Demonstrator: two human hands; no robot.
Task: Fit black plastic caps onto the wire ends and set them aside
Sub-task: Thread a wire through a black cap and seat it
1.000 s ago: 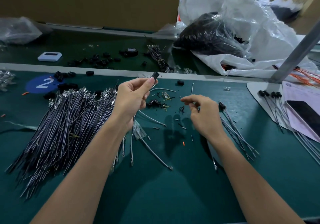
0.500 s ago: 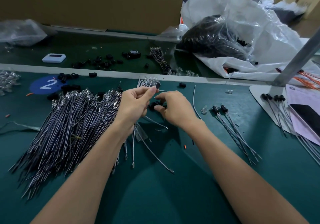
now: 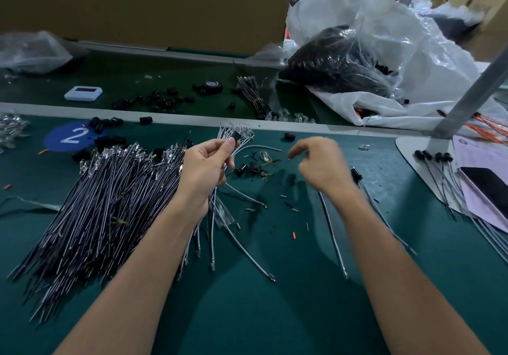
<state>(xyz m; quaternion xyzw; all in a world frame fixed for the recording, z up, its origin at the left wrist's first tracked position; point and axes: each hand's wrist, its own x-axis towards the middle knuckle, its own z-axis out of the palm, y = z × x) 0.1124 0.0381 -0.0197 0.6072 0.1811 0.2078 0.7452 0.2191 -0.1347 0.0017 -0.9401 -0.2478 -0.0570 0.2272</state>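
My left hand [image 3: 204,163] grips a small bundle of grey wires [image 3: 213,233] that hang down from my fist, and its thumb and fingertips pinch a black cap [image 3: 235,135] at the bundle's top ends. My right hand [image 3: 321,165] hovers to the right, blurred and with curled fingers. It holds a single grey wire [image 3: 334,236] that trails back under the wrist. Loose black caps [image 3: 244,169] lie on the green mat between my hands. Capped wires [image 3: 356,174] lie just right of my right hand.
A big pile of uncapped wires [image 3: 96,203] covers the mat on the left, below a blue sticker marked 2 [image 3: 72,136]. More capped wires [image 3: 431,157], papers and a phone [image 3: 489,187] lie far right. A plastic bag [image 3: 343,60] and a metal post [image 3: 472,91] stand behind.
My right hand came in to meet my left hand at the cap, then pulled away to the right again. My left hand stayed in place with its bundle.
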